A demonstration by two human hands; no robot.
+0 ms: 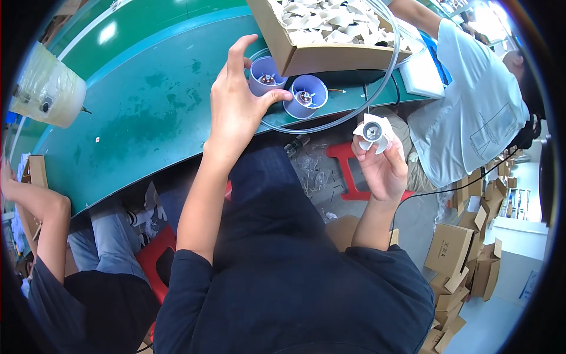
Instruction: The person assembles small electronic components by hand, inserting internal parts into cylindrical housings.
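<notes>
My right hand (383,168) is closed on a white fan impeller (376,133), held up off the bench's front edge with its round hub facing up. Two purple round housings stand at the front of the green bench, with small circuit parts and wires inside. My left hand (234,109) is beside the left purple housing (260,79), its thumb and index finger spread wide. The thumb tip reaches in front of that housing and close to the right purple housing (306,97); whether it touches either one I cannot tell. The other left fingers are mostly hidden.
A cardboard box (289,56) full of white impellers stands behind the housings. Clear tubing (354,115) loops around them. A whitish plastic-wrapped container (50,88) is at far left. Co-workers sit on both sides. Red stools (345,171) and cardboard boxes (449,251) are below.
</notes>
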